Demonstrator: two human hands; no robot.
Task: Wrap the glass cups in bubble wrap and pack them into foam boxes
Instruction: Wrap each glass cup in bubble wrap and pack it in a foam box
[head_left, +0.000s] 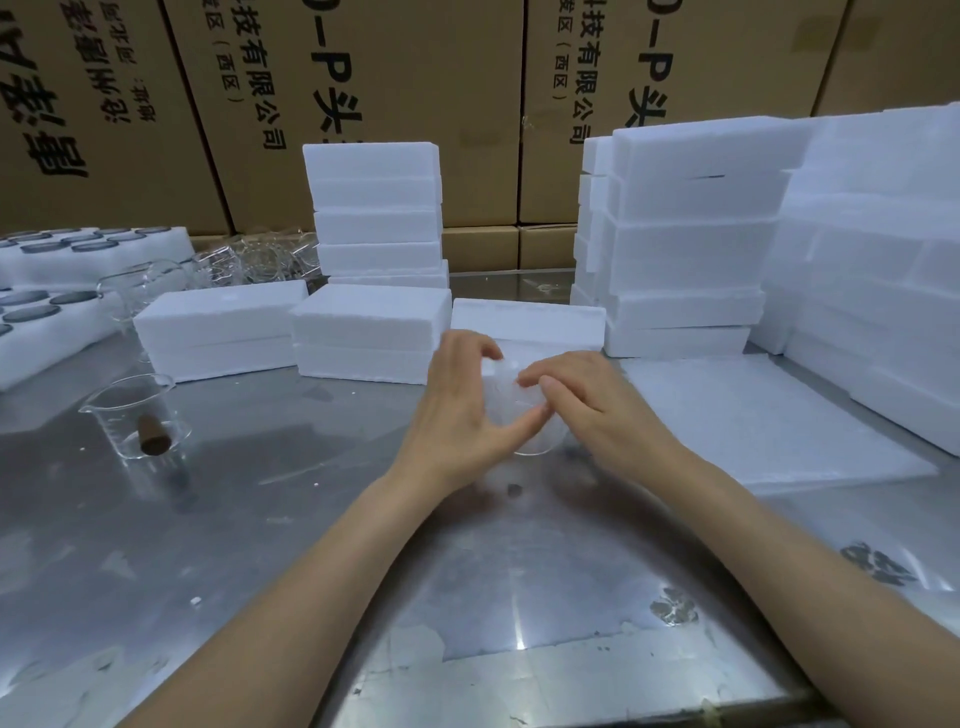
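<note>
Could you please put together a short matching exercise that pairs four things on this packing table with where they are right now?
Things:
1. wrapped cup
2. brown stopper
3. flat foam sheets
4. cardboard cartons

Places:
A. lying on the table to the right of the hands
B. stacked behind the table
C. held between the left hand and right hand
D. inside a glass beaker on the left

Pairs: 1-C, 2-D, 3-A, 4-B

metal table (260, 519) | foam boxes (371, 332) | glass beaker (136, 415) | white sheets (753, 421)
</note>
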